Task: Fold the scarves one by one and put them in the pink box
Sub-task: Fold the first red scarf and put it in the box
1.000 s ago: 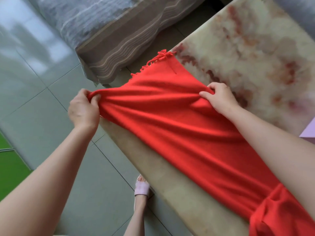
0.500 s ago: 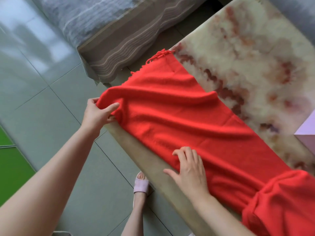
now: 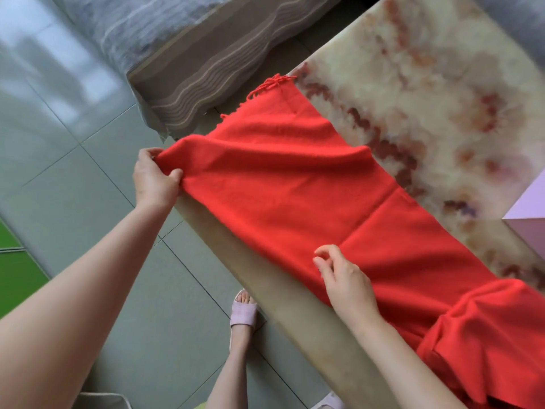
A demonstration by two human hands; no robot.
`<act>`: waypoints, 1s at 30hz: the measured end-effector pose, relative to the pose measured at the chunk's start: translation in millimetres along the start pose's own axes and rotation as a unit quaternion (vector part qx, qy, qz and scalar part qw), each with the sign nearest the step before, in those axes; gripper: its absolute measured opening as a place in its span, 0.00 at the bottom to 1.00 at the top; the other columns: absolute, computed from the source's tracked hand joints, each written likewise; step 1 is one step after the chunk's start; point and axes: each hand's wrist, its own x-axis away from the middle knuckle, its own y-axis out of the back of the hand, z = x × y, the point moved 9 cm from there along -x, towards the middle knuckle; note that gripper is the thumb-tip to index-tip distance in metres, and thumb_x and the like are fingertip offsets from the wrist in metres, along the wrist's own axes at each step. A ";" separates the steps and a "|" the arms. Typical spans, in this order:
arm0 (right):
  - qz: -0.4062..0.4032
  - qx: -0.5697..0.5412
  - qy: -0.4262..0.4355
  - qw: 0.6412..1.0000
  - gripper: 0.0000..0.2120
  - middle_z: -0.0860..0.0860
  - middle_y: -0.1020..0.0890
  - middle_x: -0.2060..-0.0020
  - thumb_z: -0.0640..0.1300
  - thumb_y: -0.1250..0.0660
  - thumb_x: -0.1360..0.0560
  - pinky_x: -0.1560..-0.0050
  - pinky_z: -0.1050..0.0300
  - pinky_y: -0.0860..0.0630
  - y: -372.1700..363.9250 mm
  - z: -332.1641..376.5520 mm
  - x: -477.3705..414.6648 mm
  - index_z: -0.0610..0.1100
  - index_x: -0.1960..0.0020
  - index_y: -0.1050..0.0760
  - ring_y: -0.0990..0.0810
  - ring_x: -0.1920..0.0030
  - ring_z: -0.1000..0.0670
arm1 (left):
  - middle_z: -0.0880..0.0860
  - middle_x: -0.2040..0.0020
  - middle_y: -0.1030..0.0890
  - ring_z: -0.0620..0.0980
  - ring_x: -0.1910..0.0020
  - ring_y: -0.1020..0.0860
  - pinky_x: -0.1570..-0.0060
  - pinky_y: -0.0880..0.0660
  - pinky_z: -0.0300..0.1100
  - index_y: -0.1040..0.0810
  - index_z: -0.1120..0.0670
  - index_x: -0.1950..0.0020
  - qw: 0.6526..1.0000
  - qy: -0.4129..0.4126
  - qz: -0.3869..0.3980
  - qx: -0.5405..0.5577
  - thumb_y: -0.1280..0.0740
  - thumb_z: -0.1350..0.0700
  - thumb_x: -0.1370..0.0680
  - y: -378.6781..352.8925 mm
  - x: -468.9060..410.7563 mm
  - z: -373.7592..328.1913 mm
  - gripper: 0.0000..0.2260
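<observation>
A red scarf (image 3: pixel 295 184) lies stretched along the near-left edge of a marble-patterned table (image 3: pixel 427 93), running from a fringed end at the far side down to a bunched heap at the near right corner of the view. The fringe sits right at the far-left corner of the table, its tassels hanging just past the edge. A faint crease crosses the cloth about midway along its length.

The left hand (image 3: pixel 154 180) is closed on the scarf's left fold, off the table edge and over the tiled floor (image 3: pixel 73 187), with the thumb on top and the fingers curled underneath, pinching the cloth so it rises into a soft peak. The right hand (image 3: pixel 345 278) is over the near edge of the scarf, closer to the person, loosely open with the fingers half curled; the thumb and forefinger are close together but hold nothing that can be made out, and whether the heel of the hand touches the cloth cannot be told.

At the right edge, on the table and just beyond the scarf, stands the corner of the pink box (image 3: pixel 528 219), mostly cut off. Below the table edge, a foot in a pale slipper (image 3: pixel 243 311) stands on the floor. A striped cover (image 3: pixel 191 69) drapes furniture at the far left
</observation>
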 end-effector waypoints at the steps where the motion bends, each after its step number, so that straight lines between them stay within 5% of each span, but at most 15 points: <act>1: -0.016 0.032 0.023 0.999 0.12 0.52 0.22 0.57 0.56 0.39 0.23 0.53 0.50 0.27 0.1 3.9 2.6 0.49 0.46 0.28 0.23 0.54 0.48 | 0.60 0.37 0.30 0.63 0.43 0.24 0.41 0.27 0.59 0.33 0.55 0.35 1.000 -0.007 -0.003 -0.013 0.30 0.59 0.28 -0.9 4.0 -1.2 0.24; 4: -0.066 0.124 0.070 0.988 0.22 0.53 0.27 0.55 0.65 0.38 0.32 0.53 0.53 0.27 -4.3 10.1 14.8 0.50 0.49 0.30 0.26 0.54 0.49 | 0.60 0.31 0.40 0.60 0.37 0.30 0.33 0.34 0.51 0.38 0.56 0.30 0.998 -0.029 -0.050 -0.039 0.27 0.57 0.29 5.1 19.6 -7.0 0.31; 8: -0.079 0.130 0.053 0.987 0.23 0.54 0.29 0.56 0.61 0.27 0.39 0.53 0.54 0.30 -12.4 -9.1 26.5 0.50 0.54 0.32 0.28 0.56 0.48 | 0.58 0.30 0.40 0.60 0.31 0.40 0.31 0.40 0.54 0.32 0.52 0.34 0.974 -0.133 -0.079 -0.168 0.26 0.56 0.31 3.8 53.0 -26.6 0.28; 14: -0.077 0.129 0.118 0.982 0.20 0.55 0.28 0.57 0.65 0.35 0.35 0.54 0.57 0.36 -23.2 -7.2 57.9 0.52 0.55 0.32 0.31 0.56 0.51 | 0.58 0.39 0.25 0.61 0.39 0.27 0.37 0.34 0.47 0.22 0.57 0.42 0.921 -0.336 0.121 -0.154 0.31 0.54 0.30 -73.2 140.7 -40.4 0.18; 17: -0.063 0.162 0.107 0.979 0.18 0.55 0.28 0.58 0.56 0.25 0.38 0.55 0.57 0.36 -33.0 -16.4 69.0 0.51 0.57 0.30 0.29 0.57 0.50 | 0.53 0.24 0.41 0.56 0.24 0.44 0.27 0.47 0.54 0.35 0.50 0.27 0.899 -0.318 0.182 -0.239 0.34 0.48 0.25 -106.7 167.0 -19.2 0.27; 19: -0.086 0.142 0.074 0.983 0.10 0.55 0.27 0.61 0.55 0.31 0.34 0.57 0.58 0.37 -29.4 -30.1 67.1 0.51 0.61 0.28 0.28 0.59 0.50 | 0.51 0.22 0.48 0.53 0.23 0.51 0.27 0.53 0.55 0.43 0.47 0.24 0.891 -0.317 0.177 -0.272 0.39 0.45 0.23 -112.1 171.1 -12.0 0.29; 25: -0.051 0.120 0.151 0.980 0.11 0.56 0.25 0.68 0.51 0.43 0.25 0.61 0.58 0.36 -33.8 -21.4 70.0 0.50 0.63 0.28 0.26 0.66 0.52 | 0.56 0.27 0.35 0.57 0.26 0.39 0.30 0.44 0.57 0.34 0.52 0.27 0.888 -0.309 0.127 -0.316 0.48 0.42 0.25 -100.6 160.3 -15.8 0.28; 30: -0.026 0.104 0.118 0.987 0.11 0.57 0.25 0.62 0.55 0.44 0.24 0.57 0.58 0.33 -25.1 -21.8 64.4 0.51 0.56 0.27 0.24 0.61 0.53 | 0.54 0.23 0.45 0.55 0.23 0.48 0.28 0.51 0.56 0.41 0.50 0.24 0.885 -0.322 0.119 -0.314 0.41 0.46 0.22 -100.3 152.0 -18.8 0.27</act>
